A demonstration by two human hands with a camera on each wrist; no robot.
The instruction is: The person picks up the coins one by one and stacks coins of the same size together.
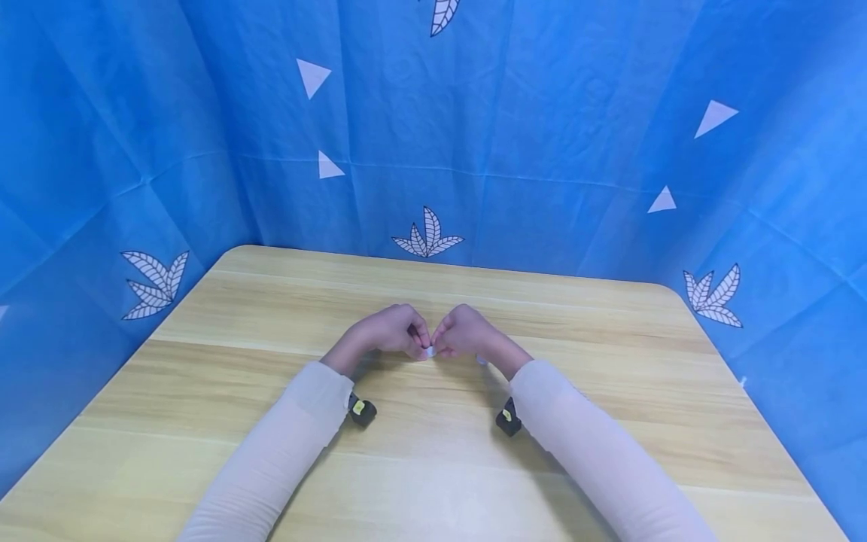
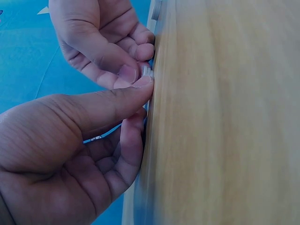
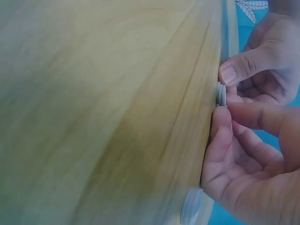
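Note:
Between the two hands, low over the table, is a small stack of thin pale coin-like discs (image 3: 221, 94). My left hand (image 1: 400, 330) pinches one side of it with thumb and index finger; the thumb (image 2: 133, 96) covers much of the stack in the left wrist view. From the other side my right hand (image 1: 463, 331) holds it by thumb and fingertips, its other fingers curled in. In the head view only a whitish speck of the discs (image 1: 430, 351) shows between the fingertips. A second stack of similar discs (image 3: 191, 206) rests on the table beside the right hand.
The light wood-grain table (image 1: 433, 467) has rounded far corners. Blue curtains (image 1: 542, 113) with white leaf and triangle prints hang behind it and on both sides. A black wrist camera (image 1: 362, 411) sits at the left sleeve, another wrist camera (image 1: 508, 418) at the right.

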